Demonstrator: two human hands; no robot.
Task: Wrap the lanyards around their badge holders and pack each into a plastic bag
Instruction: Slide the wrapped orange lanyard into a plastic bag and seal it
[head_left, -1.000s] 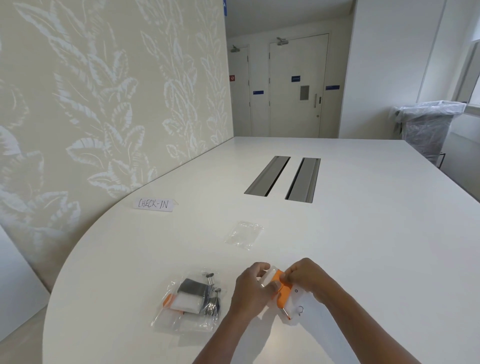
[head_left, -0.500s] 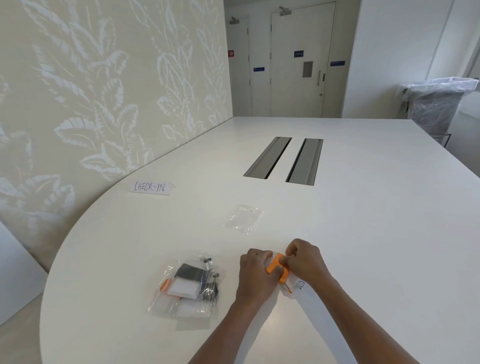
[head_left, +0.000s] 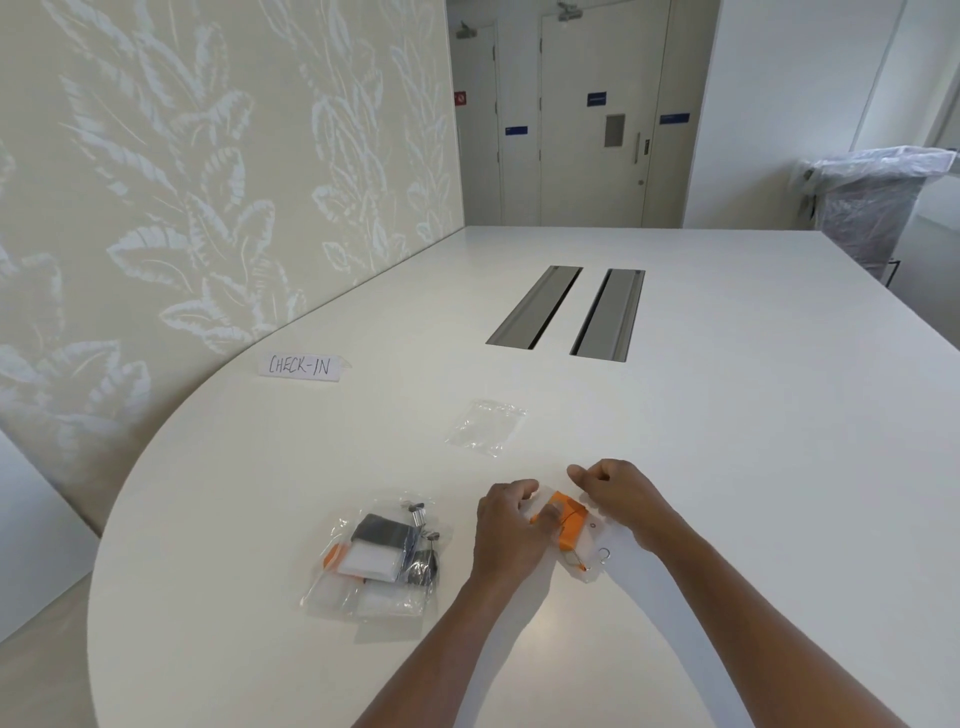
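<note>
One orange lanyard bundle (head_left: 567, 525), wrapped on its clear badge holder (head_left: 589, 556), lies on the white table (head_left: 727, 467), long axis running away-left to near-right. The left hand (head_left: 511, 530) pinches its near-left edge; the right hand (head_left: 618, 493), fingers curled, pinches at its far edge. One empty plastic bag (head_left: 485, 427) lies beyond the bundle, and one filled bag (head_left: 379, 558) lies left of it.

Smooth, faintly glossy white table (head_left: 701, 467). Crinkled clear plastic bag (head_left: 485, 428) beyond the fingers (head_left: 522, 491). Orange cloth lanyard (head_left: 569, 522) between them, in clear plastic badge holder (head_left: 592, 551) with metal ring (head_left: 603, 554).
</note>
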